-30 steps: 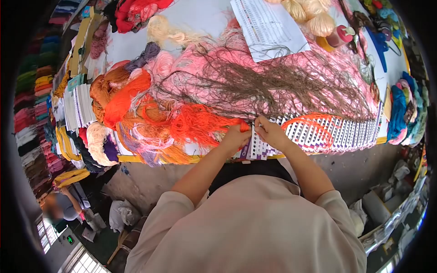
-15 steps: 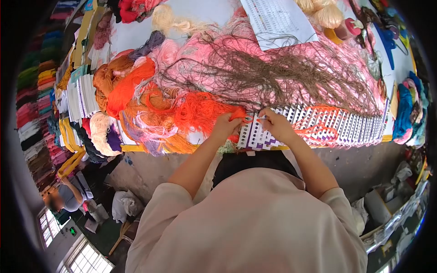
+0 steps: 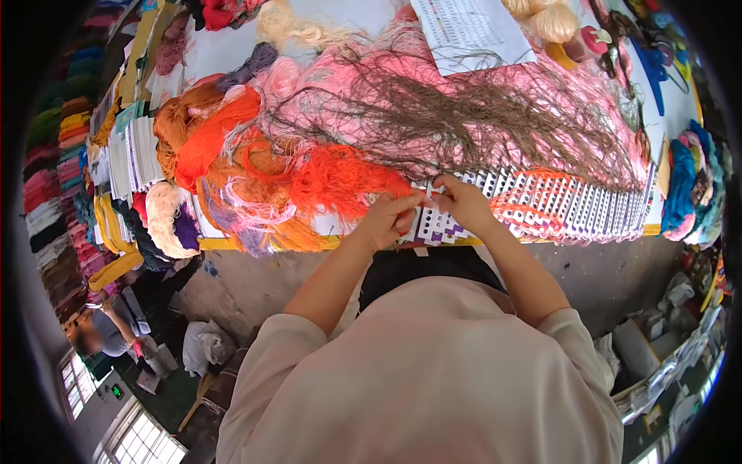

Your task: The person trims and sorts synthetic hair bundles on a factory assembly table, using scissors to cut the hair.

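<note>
My left hand (image 3: 391, 219) and my right hand (image 3: 461, 203) meet at the front edge of the table, fingertips almost touching. They pinch a strand of orange yarn (image 3: 338, 183) against a white punched sample card (image 3: 434, 225) at the left end of a long row of such cards (image 3: 572, 209). The orange yarn bundle trails left from my left hand. How each finger grips the thin strand is too small to make out.
Heaps of pink and brown yarn (image 3: 464, 116) cover the table's middle. Orange and rust skeins (image 3: 205, 143) lie left, blue skeins (image 3: 684, 185) right. A printed sheet (image 3: 471, 31) lies at the back. Another person (image 3: 104, 329) stands lower left by the shelves of yarn (image 3: 46, 178).
My hands have drawn closer together over the card. The loop of orange yarn that lay across the cards to the right has shrunk, pulled in toward my hands.
</note>
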A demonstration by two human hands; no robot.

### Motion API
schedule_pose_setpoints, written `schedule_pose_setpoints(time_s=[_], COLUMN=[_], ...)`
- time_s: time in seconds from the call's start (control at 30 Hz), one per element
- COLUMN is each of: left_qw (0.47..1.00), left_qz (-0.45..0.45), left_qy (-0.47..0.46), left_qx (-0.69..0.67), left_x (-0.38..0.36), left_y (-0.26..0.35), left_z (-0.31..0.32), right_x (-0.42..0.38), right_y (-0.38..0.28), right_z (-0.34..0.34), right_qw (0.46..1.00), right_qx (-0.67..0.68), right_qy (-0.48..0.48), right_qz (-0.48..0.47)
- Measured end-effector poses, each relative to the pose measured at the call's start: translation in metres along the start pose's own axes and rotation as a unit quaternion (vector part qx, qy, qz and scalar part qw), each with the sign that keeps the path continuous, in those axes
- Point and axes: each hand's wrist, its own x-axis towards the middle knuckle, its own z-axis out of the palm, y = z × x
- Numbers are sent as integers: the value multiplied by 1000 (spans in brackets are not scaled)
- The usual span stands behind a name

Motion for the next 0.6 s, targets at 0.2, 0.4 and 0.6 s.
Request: schedule_pose_setpoints(time_s=[0.2,0.4,0.6], left_qw=[849,982,979], left_qz=[125,7,167], left_qy=[-40,61,101], left_qx=[511,177,-59], left_x=[25,-25,-141], left_y=[-13,46,145], left_z=[12,-31,-121], right_x=[1,-4,-5], right_y=[3,-19,-23], right_z=[-2,-1,5], right_qw=[998,989,986], right_qx=[58,-147,-162], right_qy=[-23,-16,13], right_qz=[-27,33,43])
